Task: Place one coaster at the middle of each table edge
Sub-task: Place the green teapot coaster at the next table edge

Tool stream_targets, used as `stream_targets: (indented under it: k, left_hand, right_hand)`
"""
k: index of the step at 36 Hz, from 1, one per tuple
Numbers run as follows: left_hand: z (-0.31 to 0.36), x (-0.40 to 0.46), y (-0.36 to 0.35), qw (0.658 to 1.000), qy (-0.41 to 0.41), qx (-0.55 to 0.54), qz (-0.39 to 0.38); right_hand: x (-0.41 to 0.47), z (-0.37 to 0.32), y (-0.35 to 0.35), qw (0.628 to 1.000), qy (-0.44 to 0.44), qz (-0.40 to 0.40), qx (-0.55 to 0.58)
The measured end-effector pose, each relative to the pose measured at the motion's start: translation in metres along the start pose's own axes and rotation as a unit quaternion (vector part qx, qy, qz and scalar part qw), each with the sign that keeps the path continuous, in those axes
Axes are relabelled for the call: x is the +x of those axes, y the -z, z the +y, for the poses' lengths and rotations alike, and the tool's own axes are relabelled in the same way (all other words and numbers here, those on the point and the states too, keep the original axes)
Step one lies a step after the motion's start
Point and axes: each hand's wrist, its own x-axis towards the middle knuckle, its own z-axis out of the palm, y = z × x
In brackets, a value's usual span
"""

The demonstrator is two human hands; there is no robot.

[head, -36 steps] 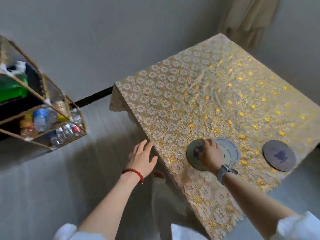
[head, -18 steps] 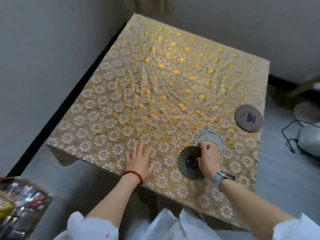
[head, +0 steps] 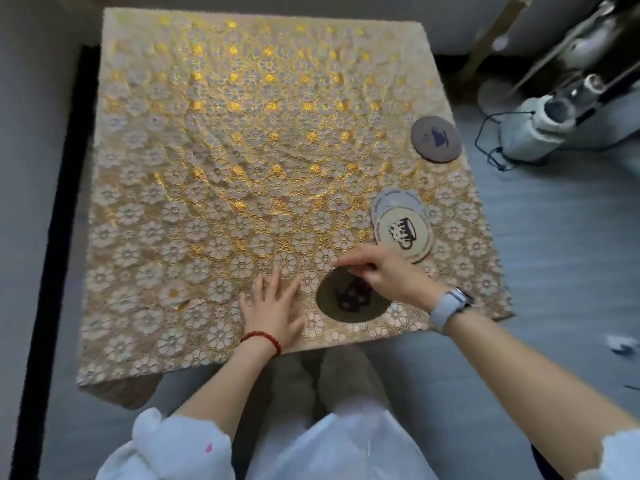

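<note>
A square table carries a gold floral cloth. A dark green coaster lies flat close to the near edge, a little right of its middle. My right hand reaches over it, fingertips pinched on its far rim. My left hand lies flat on the cloth just left of that coaster, fingers spread. A small stack of pale coasters, the top one showing a mug picture, sits further right. A grey coaster lies at the middle of the right edge.
A pale drawstring bag with a dark cord lies on the floor right of the table, beside wooden stand legs. A black strip runs along the left wall. My feet are at the near edge.
My view has swung round to face the near edge squarely. My right hand has slid the green coaster off the pale stack toward the near edge. My left hand has settled flat on the cloth.
</note>
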Motion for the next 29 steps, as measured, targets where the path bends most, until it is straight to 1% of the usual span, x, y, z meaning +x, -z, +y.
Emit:
stream_targets:
  k: [2, 3, 4, 7, 9, 10, 12, 14, 16, 18, 20, 23, 26, 29]
  left_hand:
    - [-0.009, -0.002, 0.004, 0.999, -0.013, -0.021, 0.035]
    - [-0.013, -0.003, 0.005, 0.998, -0.011, -0.036, 0.053]
    - [-0.016, -0.004, 0.006, 0.996, -0.005, -0.055, 0.07]
    - [-0.022, -0.006, 0.005, 0.985, 0.015, -0.125, 0.119]
    - [-0.023, -0.007, 0.005, 0.981, 0.007, -0.138, 0.138]
    - [-0.022, -0.007, 0.004, 0.982, 0.0, -0.13, 0.139]
    - [-0.02, -0.01, 0.0, 0.986, -0.015, -0.104, 0.127]
    - [-0.018, -0.015, -0.006, 0.992, -0.028, -0.081, 0.096]
    - [-0.012, -0.014, -0.018, 0.997, -0.038, -0.037, 0.046]
    - [-0.009, -0.014, -0.025, 0.999, -0.047, 0.003, 0.009]
    - [-0.008, -0.015, -0.027, 0.998, -0.052, 0.032, 0.002]
    - [-0.01, -0.013, -0.025, 0.997, -0.055, 0.037, 0.025]
    - [-0.01, -0.011, -0.021, 0.997, -0.055, 0.016, 0.047]
    - [-0.01, -0.011, -0.023, 0.998, -0.043, 0.01, 0.052]
  right_hand:
    - [0.012, -0.004, -0.008, 0.996, -0.006, -0.027, -0.085]
    - [0.018, -0.004, -0.013, 0.991, -0.016, -0.016, -0.129]
    - [0.023, -0.004, -0.018, 0.988, -0.031, 0.012, -0.151]
    - [0.026, 0.003, -0.034, 0.981, -0.08, 0.128, -0.124]
    - [0.019, 0.013, -0.047, 0.975, -0.114, 0.169, -0.091]
    - [0.013, 0.019, -0.055, 0.973, -0.138, 0.17, -0.077]
    - [-0.004, 0.032, -0.074, 0.968, -0.198, 0.141, -0.068]
    - [-0.024, 0.042, -0.095, 0.961, -0.248, 0.109, -0.06]
    - [-0.032, 0.052, -0.114, 0.957, -0.27, 0.096, -0.046]
    - [-0.031, 0.054, -0.124, 0.953, -0.282, 0.11, -0.026]
    - [-0.026, 0.051, -0.127, 0.944, -0.299, 0.137, -0.003]
    - [-0.016, 0.051, -0.12, 0.94, -0.298, 0.166, 0.026]
    - [-0.011, 0.053, -0.111, 0.946, -0.262, 0.183, 0.049]
    - [-0.009, 0.057, -0.109, 0.952, -0.24, 0.186, 0.045]
